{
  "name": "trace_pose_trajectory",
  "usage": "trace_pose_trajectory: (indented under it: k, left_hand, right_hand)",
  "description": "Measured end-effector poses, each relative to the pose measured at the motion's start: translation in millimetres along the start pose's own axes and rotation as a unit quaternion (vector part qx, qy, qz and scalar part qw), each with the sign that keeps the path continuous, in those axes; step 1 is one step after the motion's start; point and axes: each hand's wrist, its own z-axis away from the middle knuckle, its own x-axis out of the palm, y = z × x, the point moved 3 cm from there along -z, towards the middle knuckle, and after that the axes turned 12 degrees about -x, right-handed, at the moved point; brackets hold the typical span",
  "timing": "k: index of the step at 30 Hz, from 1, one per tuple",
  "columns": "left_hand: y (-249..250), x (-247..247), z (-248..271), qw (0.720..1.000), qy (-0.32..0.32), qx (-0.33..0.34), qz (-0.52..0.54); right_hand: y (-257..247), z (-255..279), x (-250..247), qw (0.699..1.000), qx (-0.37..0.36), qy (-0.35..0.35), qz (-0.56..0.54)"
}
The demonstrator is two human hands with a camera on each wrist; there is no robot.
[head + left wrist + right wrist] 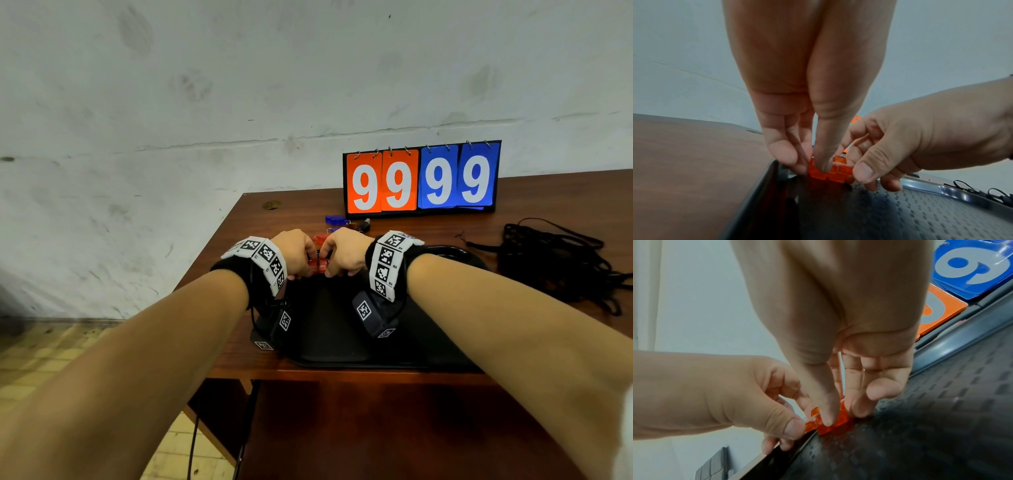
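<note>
A small translucent orange plastic piece (317, 265) sits low over the far-left corner of a black textured tray (325, 339). Both hands pinch it from opposite sides. My left hand (301, 260) holds its left end, with the thumb pressing on top (810, 168). My right hand (337, 260) grips the right end between thumb and fingers (843, 416). The orange piece (836, 174) looks made of two joined segments (835, 423). Its far side is hidden behind the fingers.
A flip scoreboard (421, 180) reading 9999 stands at the back of the brown table (548, 192). Small blue, red and black tags (337, 219) lie just beyond my hands. A pile of black cords (561, 263) lies to the right. The table's left edge is close.
</note>
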Motion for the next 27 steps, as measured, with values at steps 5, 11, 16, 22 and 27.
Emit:
trace_pose_trajectory:
  k: [5,11,16,22,27]
  left_hand:
    - [-0.8,-0.1,0.6,1.000,-0.001,0.005,0.000]
    - [-2.0,-12.1,3.2,1.000,0.011,0.020,0.012]
    - [-5.9,-38.1,-10.4,0.997,0.067,0.012,0.029]
    - [2.0,-35.9,-39.2,0.997,0.075,0.022,0.017]
    - [13.5,-25.1,-58.5,0.998,0.053,0.034,-0.011]
  right_hand:
    - [-0.9,2.4,-0.1,1.000,0.000,-0.002,-0.004]
    - [-1.4,1.0,-9.2,1.000,-0.012,-0.015,0.004]
    - [13.3,-1.9,-42.8,0.997,0.001,0.066,-0.044]
    - [45.3,-1.5,-60.7,0.984,0.038,0.148,-0.090]
    - [55.5,-0.1,-63.2,0.984,0.043,0.145,-0.097]
